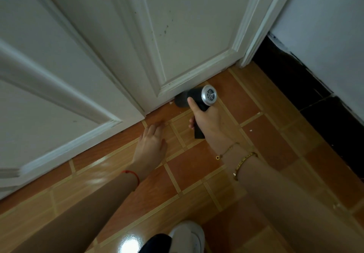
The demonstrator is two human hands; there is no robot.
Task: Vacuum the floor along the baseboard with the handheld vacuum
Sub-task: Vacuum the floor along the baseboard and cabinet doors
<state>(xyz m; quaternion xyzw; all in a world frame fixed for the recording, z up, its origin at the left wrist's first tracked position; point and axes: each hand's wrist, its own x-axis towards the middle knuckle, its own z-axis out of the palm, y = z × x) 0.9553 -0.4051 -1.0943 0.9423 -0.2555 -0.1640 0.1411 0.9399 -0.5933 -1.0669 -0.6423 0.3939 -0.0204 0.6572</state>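
Right hand (206, 120) clenched round grip of handheld vacuum (199, 97); nozzle end low at base of white door (187, 36), just above tiled floor (197, 170). Rear vent faces camera. Left hand (151, 144) released, palm flat on floor beside vacuum. Black baseboard (315, 87) at right, well apart.

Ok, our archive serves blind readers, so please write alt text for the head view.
A right hand holds a black handheld vacuum with its nozzle at the foot of a white panelled door. The left hand rests flat on the orange tiled floor.
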